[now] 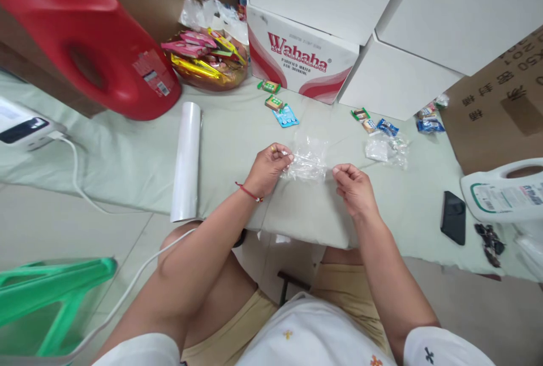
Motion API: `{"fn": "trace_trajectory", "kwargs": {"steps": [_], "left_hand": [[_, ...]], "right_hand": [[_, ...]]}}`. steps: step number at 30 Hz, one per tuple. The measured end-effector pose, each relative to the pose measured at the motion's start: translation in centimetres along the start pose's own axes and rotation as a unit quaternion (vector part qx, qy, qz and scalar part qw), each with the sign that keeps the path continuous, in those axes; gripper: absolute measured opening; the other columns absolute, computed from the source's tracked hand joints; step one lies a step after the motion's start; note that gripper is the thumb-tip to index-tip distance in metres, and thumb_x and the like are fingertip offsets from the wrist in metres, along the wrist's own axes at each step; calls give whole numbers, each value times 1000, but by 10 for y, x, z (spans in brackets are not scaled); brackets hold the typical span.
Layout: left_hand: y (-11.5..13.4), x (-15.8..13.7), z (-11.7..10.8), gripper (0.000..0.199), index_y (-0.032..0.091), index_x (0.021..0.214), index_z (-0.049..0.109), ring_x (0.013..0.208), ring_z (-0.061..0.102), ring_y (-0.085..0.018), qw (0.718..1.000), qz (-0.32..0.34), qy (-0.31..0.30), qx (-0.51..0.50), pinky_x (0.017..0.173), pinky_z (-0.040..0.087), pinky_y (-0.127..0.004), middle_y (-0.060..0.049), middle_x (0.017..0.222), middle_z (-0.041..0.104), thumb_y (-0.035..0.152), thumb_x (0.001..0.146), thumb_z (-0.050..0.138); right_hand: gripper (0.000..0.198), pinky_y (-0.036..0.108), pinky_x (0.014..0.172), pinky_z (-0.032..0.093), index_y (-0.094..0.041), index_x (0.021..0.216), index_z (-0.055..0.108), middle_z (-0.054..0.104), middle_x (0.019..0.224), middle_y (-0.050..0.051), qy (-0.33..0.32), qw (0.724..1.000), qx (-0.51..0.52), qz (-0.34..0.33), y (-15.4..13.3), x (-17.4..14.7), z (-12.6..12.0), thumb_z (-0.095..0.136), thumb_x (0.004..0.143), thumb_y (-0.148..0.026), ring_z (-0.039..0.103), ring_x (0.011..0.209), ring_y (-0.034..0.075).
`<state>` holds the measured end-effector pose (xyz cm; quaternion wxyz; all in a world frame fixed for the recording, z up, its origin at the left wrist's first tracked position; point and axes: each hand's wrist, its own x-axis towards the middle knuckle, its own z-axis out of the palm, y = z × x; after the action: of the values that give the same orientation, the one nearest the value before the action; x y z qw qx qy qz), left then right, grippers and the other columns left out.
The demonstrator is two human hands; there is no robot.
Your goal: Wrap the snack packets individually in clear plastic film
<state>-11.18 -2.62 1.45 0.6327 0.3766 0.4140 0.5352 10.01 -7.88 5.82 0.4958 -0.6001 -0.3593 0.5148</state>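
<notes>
A small clear plastic bag [309,169] lies crinkled near the table's front edge. My left hand [270,169], with a ring and a red cord bracelet, pinches the bag's left edge between thumb and fingers. Just beyond the bag's right side, my right hand [353,185] has thumb and forefinger pressed together. Whatever is between those fingertips is too small to make out. Behind the bag are a blue packet [285,116] and two green-and-brown wrapped snacks, one of them a small wrapped snack [275,103] touching the packet.
A plastic-film roll [186,159] stands left, near a red jug [97,43] and a snack bowl [212,77]. White boxes [303,55] line the back. Right are more wrapped snacks [387,127], clear bags [384,148], a phone [453,218] and a white jug [504,192]. A cable [76,165] hangs left.
</notes>
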Motion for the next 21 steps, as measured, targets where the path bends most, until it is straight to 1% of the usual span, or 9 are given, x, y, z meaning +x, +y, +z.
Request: {"fn": "trace_trajectory", "kwargs": {"steps": [3,5,7,9,10,12,14,17,21], "left_hand": [[7,1,-3,44,19,79,58,52,46,-5,1000,-12,4,-22,49,36,-21,6,68,58,31,56,94],[9,0,-4,47,19,78,56,49,42,-4,999,-19,9,-42,46,33,-20,7,67,56,33,55,95],[10,-1,-4,50,19,78,55,48,40,-3,997,-35,0,-66,45,31,-19,7,67,55,34,55,96],[9,-2,-3,52,19,79,54,48,39,-2,994,-60,-24,-85,45,29,-18,8,68,54,34,55,98],[9,-2,-2,53,19,79,54,48,38,-1,993,-73,-39,-90,45,29,-17,8,68,53,35,55,98],[9,-4,0,54,19,81,53,48,38,-1,991,-84,-47,-93,45,29,-17,8,67,50,40,58,97],[9,-5,1,55,20,86,54,49,42,-2,993,-80,-22,-89,43,26,-17,7,71,52,54,64,92],[11,-9,2,63,22,103,58,56,50,-5,995,-72,25,-63,41,20,-19,1,90,60,71,70,81],[8,-11,6,69,21,113,62,58,46,-5,993,-110,-25,35,48,27,-20,0,92,63,54,61,93]], "right_hand": [[33,22,43,19,-21,83,63,48,69,-5,-24,1000,-8,-15,-6,-3,-14,81,72,-46,25,50,6],[28,23,46,31,-23,96,66,57,82,0,-23,991,-90,-100,-5,-4,-20,76,79,-44,36,54,9],[39,28,59,46,-27,117,67,64,112,8,-28,947,-225,-226,1,-3,-22,75,81,-37,51,71,15],[50,36,76,53,-30,132,65,53,145,11,-70,878,-345,-325,8,0,-20,72,83,-31,58,89,20],[48,39,81,53,-31,133,66,49,152,11,-97,849,-381,-353,11,3,-17,70,85,-29,59,93,21],[32,40,88,52,-32,122,72,59,143,9,-131,823,-405,-376,13,10,-10,63,92,-28,61,94,22],[21,39,89,51,-30,107,77,72,115,7,-103,836,-391,-372,9,15,-3,58,97,-32,63,92,22],[21,35,81,51,-26,98,77,73,88,4,-21,884,-335,-326,0,20,6,59,97,-38,63,80,20],[20,30,67,46,-22,94,75,71,79,2,-21,941,-237,-241,-4,21,10,67,90,-39,57,66,15]]}}
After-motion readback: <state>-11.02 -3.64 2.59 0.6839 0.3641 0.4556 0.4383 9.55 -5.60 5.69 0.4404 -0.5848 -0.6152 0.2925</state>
